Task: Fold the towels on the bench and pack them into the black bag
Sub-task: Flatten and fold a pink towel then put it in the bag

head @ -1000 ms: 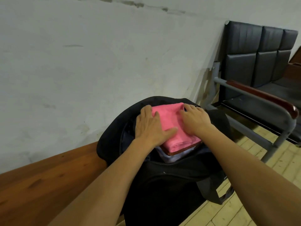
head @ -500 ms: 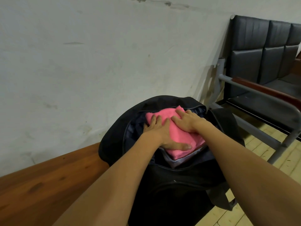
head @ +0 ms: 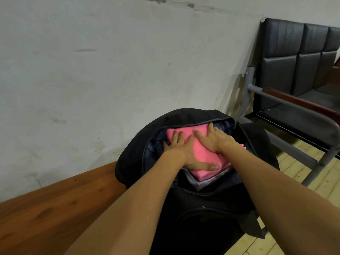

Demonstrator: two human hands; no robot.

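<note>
Scuffed white plaster wall (head: 92, 70) fills the left and centre of the view, with cracked patches along its top edge. Below it, at lower left, a brown polished wooden desk (head: 46, 208) runs along the wall's foot.

At the desk's right end stands a black fabric bag (head: 139, 148), unzipped, its mouth gaping upward. Inside the opening lies a folded pink terry towel (head: 202, 153), resting on paler folded cloth (head: 207, 181) whose edges show beneath it at the near side.

A person's left hand (head: 182, 150) lies flat on the towel's left part, fingers (head: 175, 138) straight and spread toward the bag's far lip, thumb stretched along the towel's near edge. The right hand (head: 215, 138) presses flat on the towel's right part, its fingers wide and reaching to the far rim. Both bare forearms cross the foreground and hide much of the bag's front.

Right of the bag, a grey metal-framed seat with black padded cushions (head: 294, 61) and a dark red armrest (head: 301, 102) stands against the wall on a pale yellow plank floor (head: 303, 172).
</note>
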